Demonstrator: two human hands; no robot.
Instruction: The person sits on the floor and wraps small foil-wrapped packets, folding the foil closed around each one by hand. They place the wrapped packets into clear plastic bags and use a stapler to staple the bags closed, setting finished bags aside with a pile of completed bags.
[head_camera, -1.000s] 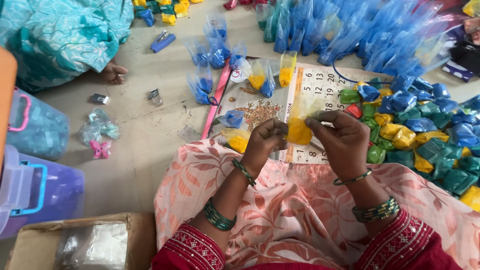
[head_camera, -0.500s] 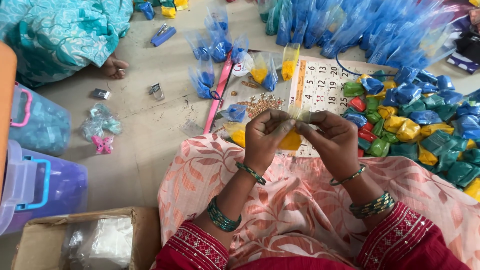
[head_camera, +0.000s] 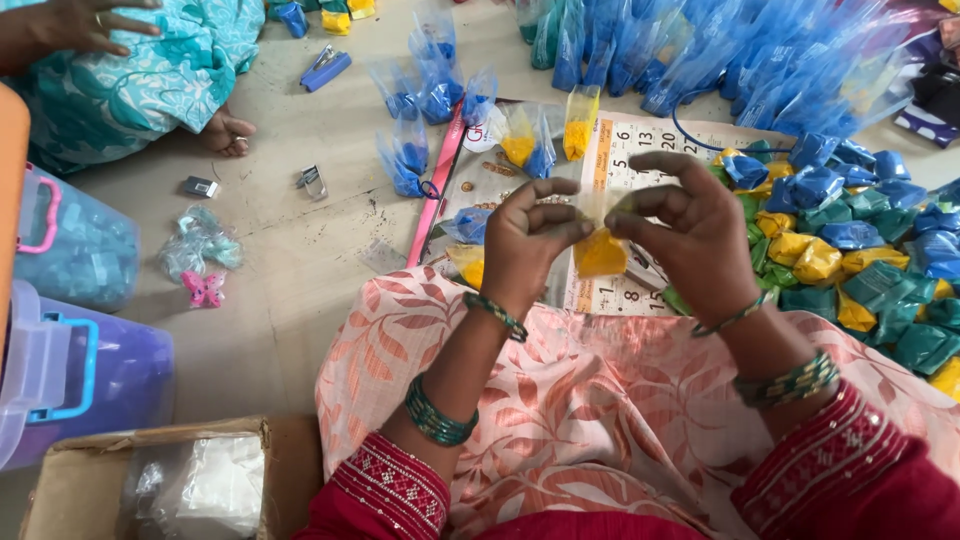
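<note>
Head view shows you sitting on a pale floor, and your lap is covered by a pink cloth with leaf pattern. At the top right lies a big heap of blue plastic packets. Under it, at the right edge, there is a pile of folded packets in green, blue and yellow colour. At the left edge you see a purple plastic box with a blue handle, and behind it a clear box with a pink handle. A cardboard box stands at the bottom left. Another person in turquoise clothing sits at the top left.

In front of your knees a calendar sheet lies flat, with some small filled packets standing around it. A blue stapler is further away on the floor, and a small pink butterfly clip lies near the clear box.

Your left hand and your right hand are raised together above the calendar sheet. Between them you hold a small clear packet with yellow powder. Both hands pinch its upper edge with thumb and fingertips, and the yellow part hangs down below your fingers.
</note>
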